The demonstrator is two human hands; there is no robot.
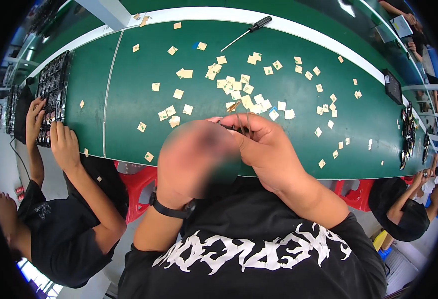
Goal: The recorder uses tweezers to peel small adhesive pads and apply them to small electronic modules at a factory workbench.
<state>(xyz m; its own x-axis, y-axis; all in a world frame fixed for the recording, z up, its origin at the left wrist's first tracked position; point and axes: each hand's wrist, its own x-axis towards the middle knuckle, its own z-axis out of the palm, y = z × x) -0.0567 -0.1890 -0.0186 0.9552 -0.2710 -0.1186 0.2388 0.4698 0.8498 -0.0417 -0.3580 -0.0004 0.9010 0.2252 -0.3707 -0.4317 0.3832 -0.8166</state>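
Observation:
My two hands meet over the front edge of the green table. The right hand is closed, with the fingers pinching slim, bent metal strips that look like tweezers. A brownish tip shows just beyond the fingers. My left hand, with a black band on its wrist, is curled and mostly blurred. Between the hands a small dark piece shows in part; the blur hides its shape. Many small cream square stickers lie scattered over the table in front of my hands, some overlapping.
A black-handled screwdriver lies at the table's far edge. To the left, a co-worker's hands are at a rack of dark parts. A black box and a pile of dark parts are on the right. Red stools stand below.

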